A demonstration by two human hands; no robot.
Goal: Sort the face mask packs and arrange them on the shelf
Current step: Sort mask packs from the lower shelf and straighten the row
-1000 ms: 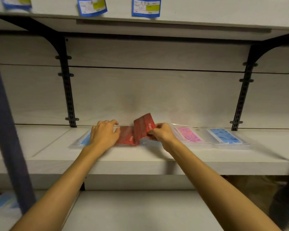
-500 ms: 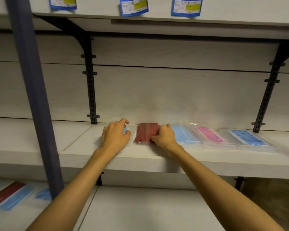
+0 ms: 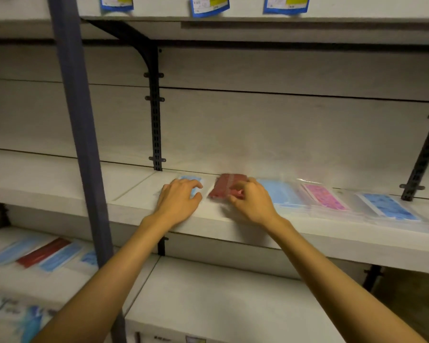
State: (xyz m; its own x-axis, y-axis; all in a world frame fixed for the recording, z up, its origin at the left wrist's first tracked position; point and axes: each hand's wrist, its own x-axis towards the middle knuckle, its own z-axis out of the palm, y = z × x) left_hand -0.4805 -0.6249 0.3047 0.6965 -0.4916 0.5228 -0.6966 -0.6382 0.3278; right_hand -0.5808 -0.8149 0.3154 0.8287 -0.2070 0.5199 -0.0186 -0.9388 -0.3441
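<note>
Red pack (image 3: 227, 188) on shelf (image 3: 307, 233) | right hand (image 3: 252, 203) pinching it

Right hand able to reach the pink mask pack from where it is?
Probably yes. The right hand is on the red pack; the pink mask pack lies further right on the same shelf, nothing above it.

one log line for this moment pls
left hand rests on light blue mask pack | right hand pinches red mask pack | both packs flat on shelf
</note>
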